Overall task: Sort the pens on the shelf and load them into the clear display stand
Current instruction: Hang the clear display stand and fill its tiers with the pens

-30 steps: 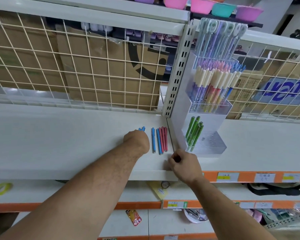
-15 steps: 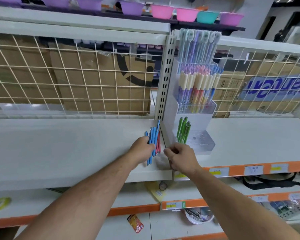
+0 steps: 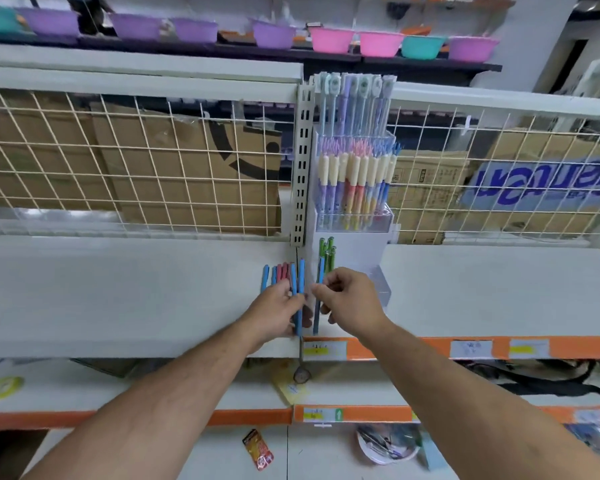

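My left hand [image 3: 280,310] holds a bunch of blue and red pens [image 3: 291,276] upright above the white shelf [image 3: 125,299]. My right hand [image 3: 352,299] pinches a single blue pen [image 3: 319,292], drawn a little apart from the bunch. The clear display stand [image 3: 378,237] stands just behind my hands. Its lowest tier holds several green pens [image 3: 327,251]. The middle tier is full of pastel pens with cream caps [image 3: 355,183], and taller pens [image 3: 354,102] rise at the top.
A white wire grid [image 3: 136,161] backs the shelf, with cardboard boxes behind it. A slotted upright post [image 3: 301,168] stands left of the display stand. Coloured bowls [image 3: 340,39] line the top shelf. Orange price strips [image 3: 430,348] edge the shelves below.
My left hand gathered the pens off the shelf and lifted them upright. My right hand came up from the shelf edge and took one blue pen from the bunch.
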A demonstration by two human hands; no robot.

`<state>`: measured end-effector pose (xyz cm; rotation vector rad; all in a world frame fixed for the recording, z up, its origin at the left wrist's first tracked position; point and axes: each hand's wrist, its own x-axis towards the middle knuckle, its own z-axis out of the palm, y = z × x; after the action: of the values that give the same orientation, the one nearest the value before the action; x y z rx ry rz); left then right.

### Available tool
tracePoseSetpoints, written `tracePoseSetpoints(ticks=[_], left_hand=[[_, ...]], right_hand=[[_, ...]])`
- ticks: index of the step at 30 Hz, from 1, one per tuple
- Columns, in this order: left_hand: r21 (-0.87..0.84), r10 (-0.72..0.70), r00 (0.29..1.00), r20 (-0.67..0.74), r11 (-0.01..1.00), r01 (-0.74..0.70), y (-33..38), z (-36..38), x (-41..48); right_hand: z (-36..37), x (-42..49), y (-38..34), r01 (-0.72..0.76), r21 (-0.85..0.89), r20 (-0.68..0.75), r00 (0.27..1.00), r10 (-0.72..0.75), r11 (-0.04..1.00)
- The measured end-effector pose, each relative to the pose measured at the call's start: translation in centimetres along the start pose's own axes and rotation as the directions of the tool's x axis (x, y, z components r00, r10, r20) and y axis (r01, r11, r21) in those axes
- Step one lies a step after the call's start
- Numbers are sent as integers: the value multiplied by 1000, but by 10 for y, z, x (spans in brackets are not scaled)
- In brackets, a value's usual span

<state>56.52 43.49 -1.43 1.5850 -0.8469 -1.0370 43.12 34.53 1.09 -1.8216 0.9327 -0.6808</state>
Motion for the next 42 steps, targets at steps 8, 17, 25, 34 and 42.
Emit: tracePoseSetpoints(ticks=[8,17,25,34,42], left_hand=[[23,35,978,-207,999,-31,-2,33,11],[-32,42,903,-428,998,-61,-28,34,26],[-35,50,922,-384,997,-69,-38,26,32],[-70,51,942,-331,994,-78,-38,22,30],[-61,58,950,-307,995,-81,-39,19,27]], right_hand=[[-55,16,16,35,-42,74,997,-32,998],[-80,57,17,48,17,19,999,-48,999],[-63,81,4,100,-93,-32,994,-103,991],[-43,89,3,112,-242,-25,992,-121,964],[-38,84,15,106,-404,14,994,-110,908]])
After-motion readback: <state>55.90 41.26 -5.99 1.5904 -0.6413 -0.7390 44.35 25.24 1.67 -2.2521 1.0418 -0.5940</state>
